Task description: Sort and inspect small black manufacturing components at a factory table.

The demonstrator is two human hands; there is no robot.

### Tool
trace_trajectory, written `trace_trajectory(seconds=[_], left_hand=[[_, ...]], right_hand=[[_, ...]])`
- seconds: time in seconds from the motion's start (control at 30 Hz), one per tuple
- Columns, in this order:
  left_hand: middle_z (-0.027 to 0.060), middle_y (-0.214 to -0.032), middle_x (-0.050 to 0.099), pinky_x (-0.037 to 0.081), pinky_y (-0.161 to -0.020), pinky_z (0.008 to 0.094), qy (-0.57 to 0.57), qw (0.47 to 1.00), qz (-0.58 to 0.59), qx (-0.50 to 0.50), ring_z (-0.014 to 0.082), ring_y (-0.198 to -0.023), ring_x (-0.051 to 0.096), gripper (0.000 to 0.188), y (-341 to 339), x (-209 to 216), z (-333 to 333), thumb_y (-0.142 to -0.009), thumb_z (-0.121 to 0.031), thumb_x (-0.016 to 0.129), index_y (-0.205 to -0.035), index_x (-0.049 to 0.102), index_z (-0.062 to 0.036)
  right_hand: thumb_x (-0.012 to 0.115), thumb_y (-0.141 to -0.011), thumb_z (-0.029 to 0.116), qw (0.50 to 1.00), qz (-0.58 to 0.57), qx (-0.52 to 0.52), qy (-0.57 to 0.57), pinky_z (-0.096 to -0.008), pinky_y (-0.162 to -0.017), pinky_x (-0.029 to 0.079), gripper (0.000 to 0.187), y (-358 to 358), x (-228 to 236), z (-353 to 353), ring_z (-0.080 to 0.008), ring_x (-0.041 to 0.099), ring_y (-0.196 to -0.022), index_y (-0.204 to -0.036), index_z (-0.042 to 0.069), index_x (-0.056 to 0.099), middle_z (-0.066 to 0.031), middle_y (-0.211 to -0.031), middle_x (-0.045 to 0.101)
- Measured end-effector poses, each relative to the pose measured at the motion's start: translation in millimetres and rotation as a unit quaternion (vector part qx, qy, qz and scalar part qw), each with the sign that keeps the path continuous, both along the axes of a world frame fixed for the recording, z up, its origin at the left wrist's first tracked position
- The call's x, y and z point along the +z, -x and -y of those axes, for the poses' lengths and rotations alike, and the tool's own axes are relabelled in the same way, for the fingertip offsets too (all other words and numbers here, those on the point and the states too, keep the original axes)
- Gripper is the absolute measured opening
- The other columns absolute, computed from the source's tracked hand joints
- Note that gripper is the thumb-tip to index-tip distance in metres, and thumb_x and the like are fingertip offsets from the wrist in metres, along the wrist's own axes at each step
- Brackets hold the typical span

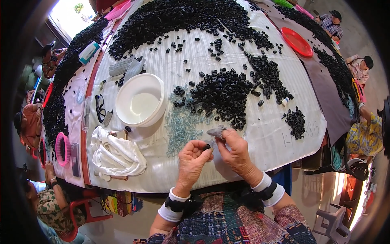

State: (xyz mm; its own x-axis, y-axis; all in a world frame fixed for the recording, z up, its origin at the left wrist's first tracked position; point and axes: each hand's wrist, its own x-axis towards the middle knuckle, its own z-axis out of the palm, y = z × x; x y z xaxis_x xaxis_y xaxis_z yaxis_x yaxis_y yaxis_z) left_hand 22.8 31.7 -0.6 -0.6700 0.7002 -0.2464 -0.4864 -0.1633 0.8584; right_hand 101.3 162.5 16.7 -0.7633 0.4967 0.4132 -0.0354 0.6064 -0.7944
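Note:
My left hand (190, 164) is closed, pinching a small black plastic cap (206, 147) between thumb and fingertips. Close beside it, my right hand (236, 153) grips a small grey piece (216, 131), pointed at one end; its exact kind cannot be made out. Just beyond my hands lies a heap of black caps (221, 93). Left of that heap spread many tiny clear bluish pieces (183, 128), like little rings or beads. A smaller pile of thin black parts (295, 123) sits to the right.
A white bowl (122, 112), dark-framed glasses (100, 108) and a crumpled white cloth (118, 154) lie left on the pale-covered table (260, 150). Grey gloves (133, 67) rest behind the bowl. A larger black heap (174, 18) covers the far end. Other people (365, 132) sit at neighbouring tables.

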Motion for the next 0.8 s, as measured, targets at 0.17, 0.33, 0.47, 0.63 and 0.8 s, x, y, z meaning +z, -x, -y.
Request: trace_trajectory(seconds=[0.17, 0.33, 0.47, 0.63, 0.8], left_hand=[[0.0044, -0.085, 0.063, 0.054, -0.062, 0.0226, 0.018, 1.0, 0.012, 0.017, 0.0111, -0.069, 0.064, 0.018, -3.1, 7.1, -3.0, -0.084, 0.001, 0.064, -0.1, 0.057, -0.0013], [0.0041, -0.083, 0.064, 0.054, -0.061, 0.0218, 0.042, 0.999, 0.002, 0.025, 0.0104, -0.068, 0.063, 0.02, -3.2, 9.2, -1.9, -0.083, 0.0, 0.066, -0.102, 0.06, -0.0012], [0.0056, -0.084, 0.066, 0.053, -0.061, 0.0207, 0.032, 0.999, -0.008, 0.018, 0.0105, -0.069, 0.064, 0.021, -5.8, 8.7, -2.8, -0.082, -0.001, 0.067, -0.103, 0.062, 0.0006], [0.0074, -0.086, 0.066, 0.053, -0.063, 0.0209, 0.034, 0.999, -0.019, 0.019, 0.0113, -0.07, 0.064, 0.022, -10.8, 10.7, -2.7, -0.083, 0.0, 0.066, -0.104, 0.062, 0.0026], [0.0085, -0.085, 0.066, 0.053, -0.066, 0.0226, 0.022, 0.999, -0.038, -0.014, 0.0134, -0.074, 0.065, 0.021, -11.0, 15.1, -0.8, -0.085, 0.001, 0.064, -0.105, 0.06, 0.005]], right_hand=[[0.058, -0.076, -0.009, 0.999, -0.017, -0.021, 0.041, -0.0321, -0.058, 0.047, 0.025, -3.3, 1.6, -5.2, -0.0272, 0.058, -0.069, -0.099, 0.001, 0.059, -0.0133, -0.081, 0.056], [0.06, -0.078, -0.009, 0.999, -0.008, 0.02, 0.037, -0.0284, -0.064, 0.049, 0.026, -7.0, 22.6, -4.4, -0.0202, 0.061, -0.073, -0.101, 0.002, 0.064, -0.0107, -0.083, 0.06], [0.062, -0.077, -0.008, 0.999, -0.019, 0.044, 0.01, -0.0299, -0.063, 0.048, 0.026, -7.3, 19.9, -3.9, -0.023, 0.061, -0.072, -0.101, 0.002, 0.063, -0.0113, -0.082, 0.06], [0.06, -0.077, -0.007, 0.998, -0.013, 0.064, -0.028, -0.0374, -0.059, 0.048, 0.02, -10.8, 16.3, -1.5, -0.0335, 0.058, -0.071, -0.096, -0.001, 0.055, -0.0164, -0.084, 0.055], [0.06, -0.075, -0.007, 0.997, -0.009, 0.07, -0.043, -0.038, -0.061, 0.048, 0.02, -16.1, 18.3, -1.9, -0.034, 0.057, -0.073, -0.094, -0.001, 0.055, -0.0165, -0.083, 0.055]])
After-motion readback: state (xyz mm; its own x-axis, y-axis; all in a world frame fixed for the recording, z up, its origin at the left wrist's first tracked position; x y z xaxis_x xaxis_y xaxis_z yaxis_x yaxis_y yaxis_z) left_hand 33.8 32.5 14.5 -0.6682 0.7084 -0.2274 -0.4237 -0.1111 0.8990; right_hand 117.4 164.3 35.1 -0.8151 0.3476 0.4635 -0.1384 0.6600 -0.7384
